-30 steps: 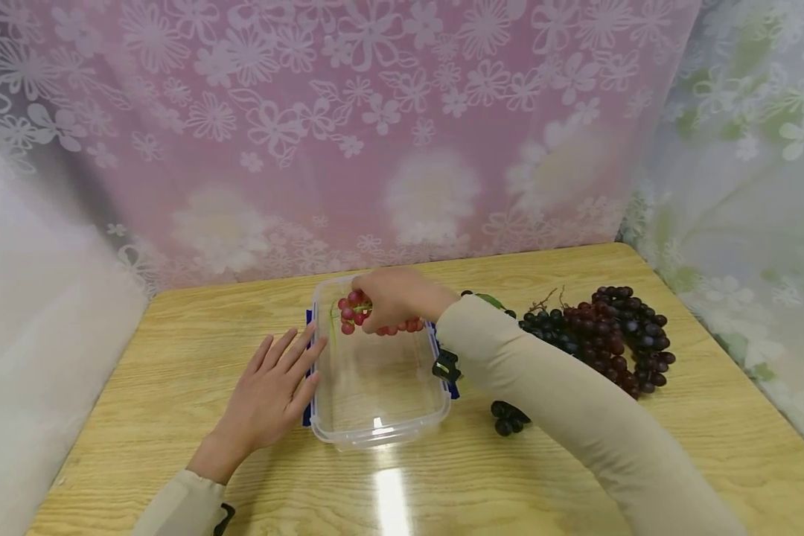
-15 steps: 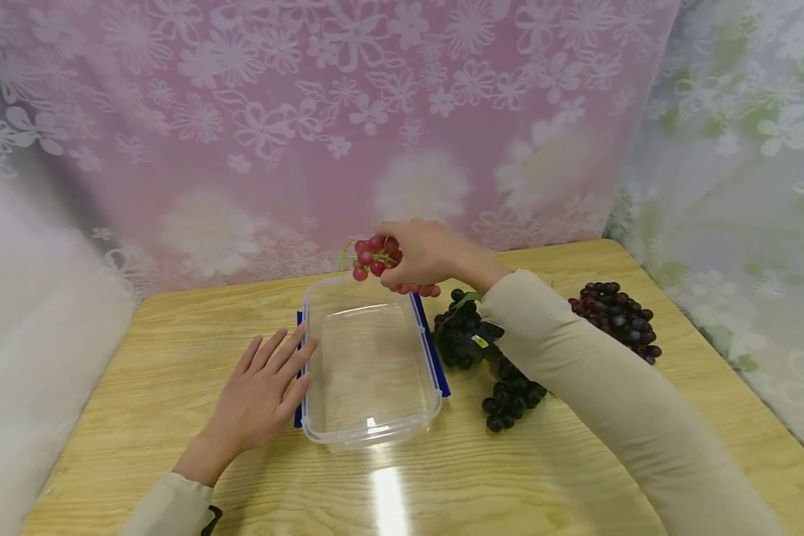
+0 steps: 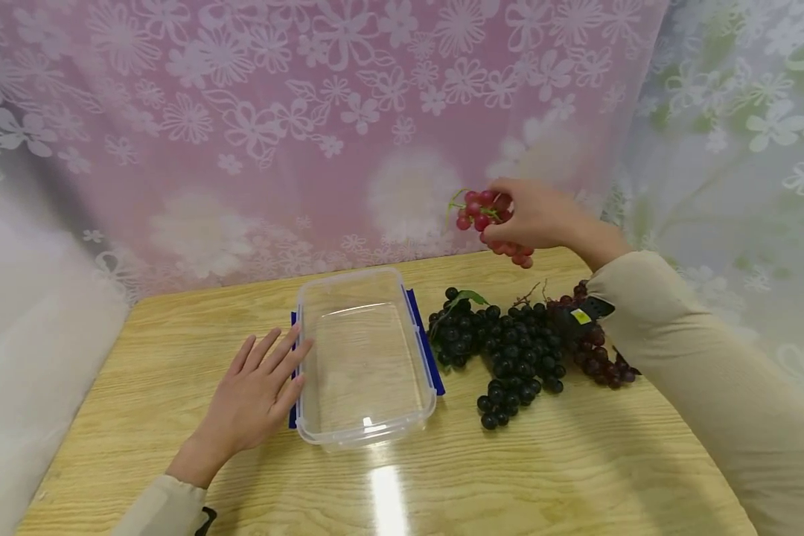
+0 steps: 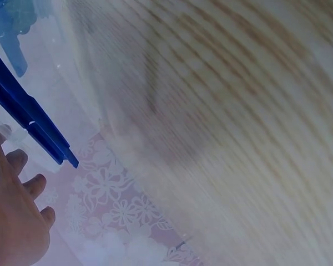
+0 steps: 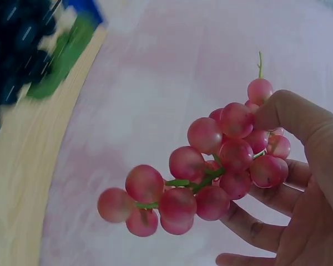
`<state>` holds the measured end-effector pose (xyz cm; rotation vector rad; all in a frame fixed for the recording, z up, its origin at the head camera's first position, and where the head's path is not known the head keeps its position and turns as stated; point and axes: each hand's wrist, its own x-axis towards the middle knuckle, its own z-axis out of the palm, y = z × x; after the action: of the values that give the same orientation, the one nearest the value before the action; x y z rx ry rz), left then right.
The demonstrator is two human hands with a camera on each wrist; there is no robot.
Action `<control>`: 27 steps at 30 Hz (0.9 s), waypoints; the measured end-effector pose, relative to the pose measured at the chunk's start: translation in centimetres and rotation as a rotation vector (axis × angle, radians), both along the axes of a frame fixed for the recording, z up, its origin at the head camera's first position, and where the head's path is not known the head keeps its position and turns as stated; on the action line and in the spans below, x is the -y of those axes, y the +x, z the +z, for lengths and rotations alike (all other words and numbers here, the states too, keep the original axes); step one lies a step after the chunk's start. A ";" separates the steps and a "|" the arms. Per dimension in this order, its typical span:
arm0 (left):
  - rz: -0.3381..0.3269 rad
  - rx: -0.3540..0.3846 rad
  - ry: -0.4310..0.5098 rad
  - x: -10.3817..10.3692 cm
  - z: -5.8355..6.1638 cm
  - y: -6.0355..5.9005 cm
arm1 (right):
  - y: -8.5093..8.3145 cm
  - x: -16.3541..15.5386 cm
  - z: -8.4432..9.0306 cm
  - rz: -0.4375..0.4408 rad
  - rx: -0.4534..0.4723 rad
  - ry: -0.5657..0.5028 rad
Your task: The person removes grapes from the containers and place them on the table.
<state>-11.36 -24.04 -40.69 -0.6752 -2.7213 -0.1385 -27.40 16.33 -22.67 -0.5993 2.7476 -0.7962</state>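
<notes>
My right hand [image 3: 532,216] holds a small bunch of red grapes [image 3: 484,211] in the air, above the back right of the table. The right wrist view shows the red grapes [image 5: 211,177] on a green stem, with my thumb and fingers [image 5: 291,113] curled round them. A clear plastic box [image 3: 365,357] with blue clips lies open and empty at the table's middle. My left hand [image 3: 257,394] lies flat on the table with straight fingers touching the box's left rim; the left wrist view shows those fingers [image 4: 22,188] beside a blue clip [image 4: 30,119].
Bunches of dark purple grapes [image 3: 509,346] lie on the wooden table [image 3: 509,476] right of the box, partly under my right sleeve. A pink floral curtain [image 3: 308,126] hangs behind the table, and a pale one on the right.
My right hand has lifted the red grapes out of the box's far end, up and to the right, over the dark grapes. The left hand has stayed against the box.
</notes>
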 end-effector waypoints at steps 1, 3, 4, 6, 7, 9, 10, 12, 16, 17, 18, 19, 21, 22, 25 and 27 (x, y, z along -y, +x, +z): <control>0.001 -0.005 -0.001 0.1 0.0 0.0 | -0.2 -1.0 -0.1 -0.019 -0.004 0.000; 0.001 -0.012 -0.001 0.2 -0.1 0.0 | -0.6 -3.1 -0.2 -0.055 -0.020 0.029; 0.001 -0.013 0.000 0.3 -0.1 0.1 | -0.8 -4.1 -0.4 -0.068 -0.048 0.053; 0.001 -0.012 0.002 0.4 -0.1 0.2 | -1.0 -6.0 -0.6 -0.107 -0.076 0.109; 0.001 -0.010 0.005 0.4 -0.1 0.2 | -1.1 -6.9 -0.7 -0.126 -0.092 0.144; 0.001 -0.007 0.010 0.5 -0.1 0.3 | -1.3 -8.5 -1.0 -0.156 -0.102 0.176; 0.002 -0.006 0.011 0.6 0.0 0.3 | -1.3 -9.3 -1.2 -0.170 -0.111 0.194; 0.005 -0.004 0.011 0.7 0.1 0.4 | -1.4 -10.7 -1.6 -0.200 -0.112 0.225; 0.009 0.000 0.007 1.0 0.1 0.7 | -1.3 -13.4 -2.5 -0.244 -0.082 0.252; 0.009 0.000 0.007 1.0 0.1 0.8 | -1.3 -14.0 -2.8 -0.255 -0.072 0.262; 0.009 0.001 0.007 1.0 0.1 0.8 | -1.2 -14.6 -3.1 -0.267 -0.059 0.265; 0.009 0.001 0.007 1.0 0.1 0.8 | -1.1 -15.2 -3.4 -0.277 -0.054 0.275; 0.010 -0.001 0.009 1.0 0.1 0.9 | -1.0 -16.3 -4.2 -0.292 -0.048 0.286; 0.011 -0.003 0.009 1.0 0.1 0.9 | -1.0 -16.9 -4.7 -0.299 -0.041 0.290; 0.012 -0.011 0.008 1.0 0.0 1.0 | -1.0 -18.4 -6.1 -0.314 0.006 0.294; 0.014 -0.014 0.008 0.9 0.0 1.1 | -1.0 -19.4 -7.0 -0.323 0.018 0.307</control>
<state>-10.30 -24.98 -40.71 -0.6525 -2.7098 -0.1413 -28.45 35.75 -29.63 -0.0895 2.9052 -0.4166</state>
